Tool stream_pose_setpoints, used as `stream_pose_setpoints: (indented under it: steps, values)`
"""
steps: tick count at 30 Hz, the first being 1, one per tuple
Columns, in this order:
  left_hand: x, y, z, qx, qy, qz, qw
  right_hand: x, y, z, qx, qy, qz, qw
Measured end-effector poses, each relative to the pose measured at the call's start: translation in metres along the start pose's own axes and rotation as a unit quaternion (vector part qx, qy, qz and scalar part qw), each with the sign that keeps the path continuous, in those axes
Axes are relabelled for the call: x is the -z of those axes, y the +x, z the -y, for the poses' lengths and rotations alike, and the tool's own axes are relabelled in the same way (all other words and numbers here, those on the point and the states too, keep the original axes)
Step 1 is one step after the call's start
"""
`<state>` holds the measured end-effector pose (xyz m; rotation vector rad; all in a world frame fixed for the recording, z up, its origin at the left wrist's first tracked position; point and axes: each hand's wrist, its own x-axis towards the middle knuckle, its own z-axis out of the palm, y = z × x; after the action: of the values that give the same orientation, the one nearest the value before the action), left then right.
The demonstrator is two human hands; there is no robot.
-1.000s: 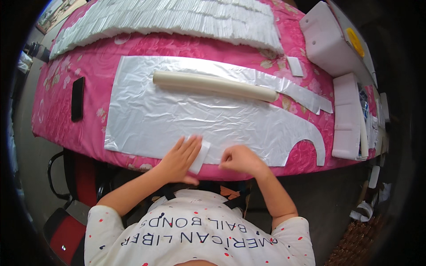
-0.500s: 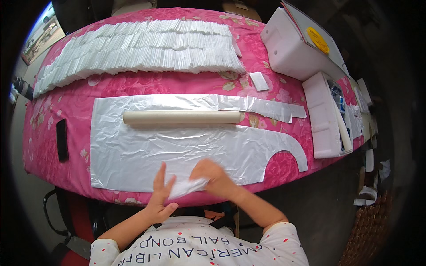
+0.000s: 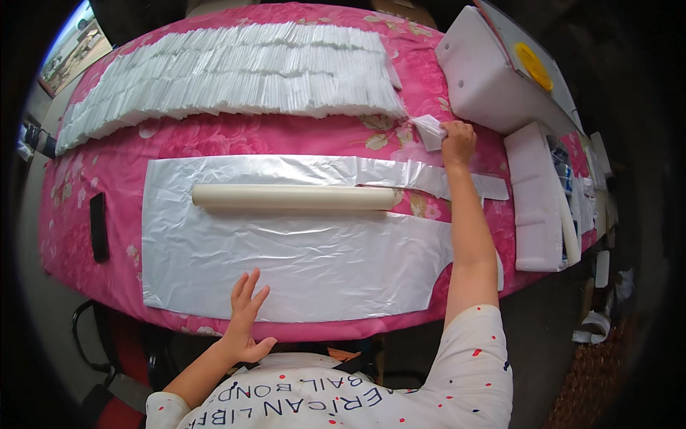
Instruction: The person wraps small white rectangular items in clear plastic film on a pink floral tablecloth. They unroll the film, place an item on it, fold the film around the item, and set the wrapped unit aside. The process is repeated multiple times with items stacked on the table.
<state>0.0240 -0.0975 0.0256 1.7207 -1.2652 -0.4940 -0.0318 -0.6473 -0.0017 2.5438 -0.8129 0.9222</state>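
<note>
At the far right of the cloth, my right hand (image 3: 459,143) reaches out with its fingers closed on a small white folded packet (image 3: 429,131). Whether one or two packets lie there I cannot tell. My left hand (image 3: 246,322), empty with fingers spread, hovers by the near edge of a flat white plastic bag (image 3: 307,279) with cut-out handles. Across the bag's upper part lies a long cream-coloured tube (image 3: 293,196). My right forearm hides part of the bag's handle end.
Long rows of white folded packets (image 3: 229,71) fill the far left of the pink floral tablecloth (image 3: 321,139). A black phone-like object (image 3: 99,227) lies at left. White foam boxes (image 3: 479,79) stand at right, one bearing a yellow round object (image 3: 534,66).
My right hand has moved from the near edge, beside my left hand, to the far right, carrying white folded plastic. My left hand now stands alone, fingers spread.
</note>
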Motion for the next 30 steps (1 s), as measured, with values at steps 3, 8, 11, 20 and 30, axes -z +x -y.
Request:
stream_pose_setpoints:
  steps: [3,8,11,20,30]
  values:
    - [-0.003,0.0,0.003,0.003,0.014,-0.003,1.0,0.0,-0.013,-0.004,0.03,-0.001,0.111,0.993]
    - [-0.004,0.002,0.004,0.006,0.036,0.01,0.999,0.054,-0.009,0.044,0.069,0.122,0.099,0.985]
    - [-0.007,0.009,0.003,-0.001,0.04,0.026,0.999,0.087,-0.032,0.115,0.153,0.407,0.157,0.887]
    - [-0.018,0.039,0.006,0.007,0.118,0.017,0.993,0.142,-0.097,0.176,0.16,0.329,0.274,0.89]
    - [-0.055,0.069,0.005,-0.035,0.199,0.036,0.979,0.198,-0.198,0.171,0.153,0.341,0.319,0.871]
